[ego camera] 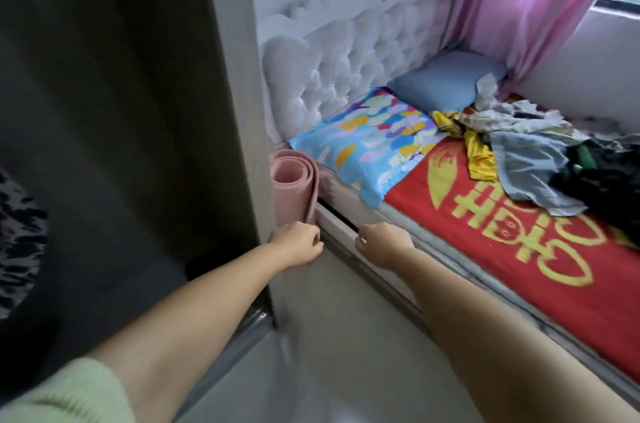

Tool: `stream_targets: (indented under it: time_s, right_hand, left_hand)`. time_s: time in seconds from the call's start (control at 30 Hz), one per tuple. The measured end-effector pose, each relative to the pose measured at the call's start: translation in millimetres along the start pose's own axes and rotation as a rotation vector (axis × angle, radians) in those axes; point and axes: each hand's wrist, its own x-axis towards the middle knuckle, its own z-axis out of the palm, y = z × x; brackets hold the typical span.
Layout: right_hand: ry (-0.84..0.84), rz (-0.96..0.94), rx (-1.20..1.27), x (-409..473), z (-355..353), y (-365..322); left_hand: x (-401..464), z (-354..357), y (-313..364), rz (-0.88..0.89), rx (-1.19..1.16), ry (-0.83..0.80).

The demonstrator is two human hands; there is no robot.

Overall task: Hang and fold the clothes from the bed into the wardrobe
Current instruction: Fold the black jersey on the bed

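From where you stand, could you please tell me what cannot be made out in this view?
Head view only:
- Wardrobe interior: hidden by its dark panel; rails and shelves unseen.
- Clothes pile: cut off by the right edge; tangled, so garments can't be counted.
- Left hand: fingertips curl out of sight; grip unclear.
- Right hand: blurred; contents indiscernible.
- Rolled pink mat: base hidden behind the left hand.
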Motion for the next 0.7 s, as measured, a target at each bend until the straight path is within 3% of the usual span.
stream_targets:
  time_s: [0.33, 0.7]
  right_hand:
    - [-0.035, 0.335, 0.048, -93.4, -0.1, 223.1]
    - [-0.056, 0.634, 0.110, -110.1, -1.7, 385.4]
  left_hand:
    - [57.2, 39.9, 209.7, 0.244, -0.005, -0.088]
    - [181.1, 47.8, 369.1, 0.522, 0.079, -0.164]
